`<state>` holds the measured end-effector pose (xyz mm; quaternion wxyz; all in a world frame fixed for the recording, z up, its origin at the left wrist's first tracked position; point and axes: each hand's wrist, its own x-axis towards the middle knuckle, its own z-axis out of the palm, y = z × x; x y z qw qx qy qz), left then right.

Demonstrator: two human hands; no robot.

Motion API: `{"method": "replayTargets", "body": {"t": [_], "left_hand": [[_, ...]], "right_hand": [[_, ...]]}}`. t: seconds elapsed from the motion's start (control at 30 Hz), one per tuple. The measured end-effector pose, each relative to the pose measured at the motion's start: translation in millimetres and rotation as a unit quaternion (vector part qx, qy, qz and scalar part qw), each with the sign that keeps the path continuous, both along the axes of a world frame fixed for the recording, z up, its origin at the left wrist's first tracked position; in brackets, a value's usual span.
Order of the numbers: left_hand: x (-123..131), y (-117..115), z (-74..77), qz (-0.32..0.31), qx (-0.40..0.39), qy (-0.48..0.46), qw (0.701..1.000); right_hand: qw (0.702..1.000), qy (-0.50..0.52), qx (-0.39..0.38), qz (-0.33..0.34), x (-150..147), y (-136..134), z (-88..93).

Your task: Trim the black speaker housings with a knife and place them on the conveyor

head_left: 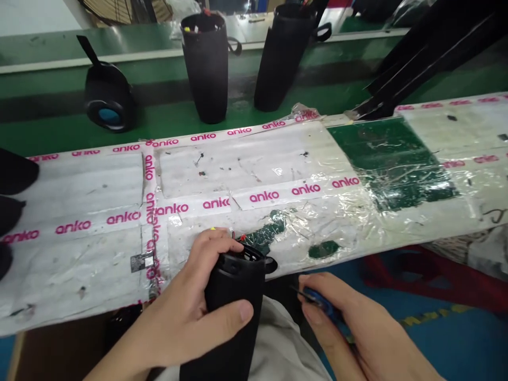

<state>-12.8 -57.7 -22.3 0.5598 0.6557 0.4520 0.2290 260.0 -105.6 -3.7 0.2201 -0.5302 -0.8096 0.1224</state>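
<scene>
My left hand (198, 307) grips a black cylindrical speaker (234, 323) upright in front of my lap, fingers round its upper rim and thumb along its side. The top end lies uncovered, and thin wires with a red connector (242, 238) stick out beside my fingers. A short strap loop (271, 264) juts from the rim. Just to the right, my right hand (337, 317) is closed round a blue-handled tool (323, 301) whose thin dark tip points toward the speaker without touching it. The tool's exact kind is partly hidden by my fingers.
A worktable (238, 169) covered in white sheeting and pink-lettered tape lies ahead. On the green surface behind stand two black speaker bodies, one on the left (205, 74), one on the right (280, 63), and a speaker lying end-on (109, 98). Dark rounded objects (16, 172) crowd the left edge.
</scene>
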Motion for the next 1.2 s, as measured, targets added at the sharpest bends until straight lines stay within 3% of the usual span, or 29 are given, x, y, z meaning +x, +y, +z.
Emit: {"method": "replayTargets", "body": {"t": [0.1,0.33,0.93,1.2], "left_hand": [[3,-1,-0.6,-0.003,0.012,-0.013,1.0],[11,6,3.7,0.005,0.049,-0.028,0.998],[14,7,4.3,0.0,0.058,-0.029,0.998],[15,11,6.9,-0.021,0.08,-0.026,0.996]], "right_hand": [[0.985,-0.084,0.103,0.111,-1,23,5.5],[0.963,-0.16,0.132,0.17,-7,40,11.8],[0.958,-0.192,0.125,0.171,-9,38,10.8],[0.952,-0.259,0.114,0.116,-19,23,4.2]]}}
